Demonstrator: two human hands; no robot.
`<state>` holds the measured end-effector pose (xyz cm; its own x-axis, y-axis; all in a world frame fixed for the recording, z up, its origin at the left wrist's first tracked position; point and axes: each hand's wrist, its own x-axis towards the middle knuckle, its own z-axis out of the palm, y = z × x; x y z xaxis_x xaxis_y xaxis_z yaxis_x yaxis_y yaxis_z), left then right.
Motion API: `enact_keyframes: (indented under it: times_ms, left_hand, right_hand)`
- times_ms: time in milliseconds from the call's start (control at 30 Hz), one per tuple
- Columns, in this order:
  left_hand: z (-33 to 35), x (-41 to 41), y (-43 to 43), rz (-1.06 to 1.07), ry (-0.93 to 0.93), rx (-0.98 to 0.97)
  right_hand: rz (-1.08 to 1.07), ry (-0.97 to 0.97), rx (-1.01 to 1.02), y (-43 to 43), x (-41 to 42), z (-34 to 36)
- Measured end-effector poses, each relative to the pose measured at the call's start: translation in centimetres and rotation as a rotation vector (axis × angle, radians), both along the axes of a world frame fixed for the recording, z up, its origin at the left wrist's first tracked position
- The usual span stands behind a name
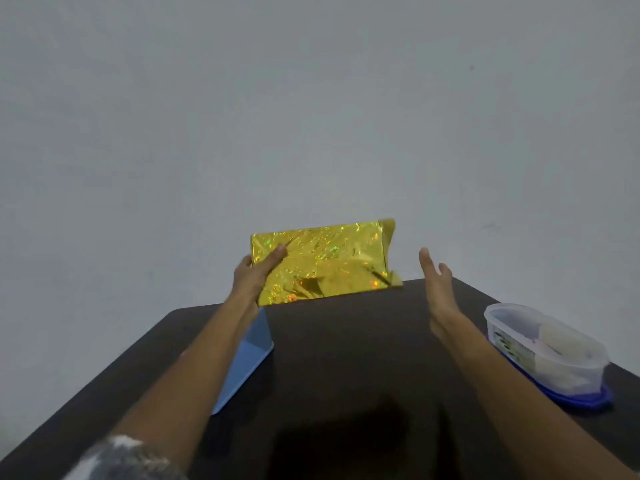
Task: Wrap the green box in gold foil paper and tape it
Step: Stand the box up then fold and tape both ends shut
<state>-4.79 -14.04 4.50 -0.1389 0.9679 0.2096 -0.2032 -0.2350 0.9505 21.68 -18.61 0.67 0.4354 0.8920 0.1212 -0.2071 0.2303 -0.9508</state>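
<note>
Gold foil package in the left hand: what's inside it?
Only crinkled gold foil shows, gripped by the left hand. Whatever it wraps is wholly covered. No green shows.

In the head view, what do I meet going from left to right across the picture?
left hand → gold-wrapped box, held at its left end → right hand, fingers straight → clear plastic container

Head-worn wide view, forward and slightly down, close over table (pixel 346 355)
</note>
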Motion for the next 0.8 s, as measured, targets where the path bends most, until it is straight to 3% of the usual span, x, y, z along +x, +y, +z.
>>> enact_keyframes:
  times_ms: [67, 167, 333, 467, 533, 600, 733, 800]
  left_hand:
    - [-3.3, 1.4, -0.5, -0.067, -0.29, -0.127]
    - [-6.7, 4.6, -2.1, -0.247, -0.579, -0.187]
    - [-9.4, 7.7, -4.4, -0.254, -0.565, -0.289]
    - [-9.9, 5.2, -2.7, -0.13, -0.546, -0.385]
    - [-8.0, 3.3, -2.0, 0.031, -0.384, -0.304]
    - [-4.8, 2.1, -1.9, 0.104, -0.119, -0.084]
    - [2.9, 2.1, -3.8, 0.014, 0.42, 0.391]
    - [5.7, 2.6, -4.5, -0.073, 0.852, 0.507]
  right_hand:
    - [0.072, 0.088, 0.024, 0.1, -1.4, 0.3]
    - [0.236, 0.034, -0.037, 0.0, -4.3, 0.1]
    - [0.308, 0.054, 0.017, -0.1, -6.9, 0.6]
    - [0.33, -0.164, 0.067, -0.2, -6.3, 0.7]
    - [0.364, -0.256, 0.07, -0.5, -5.1, 0.7]
    - [0.413, -0.339, 0.067, -0.8, -4.2, 0.4]
    - [0.504, -0.439, 0.034, -0.8, -4.0, -1.2]
    - [0.531, -0.427, 0.035, -1.2, -4.5, -1.5]
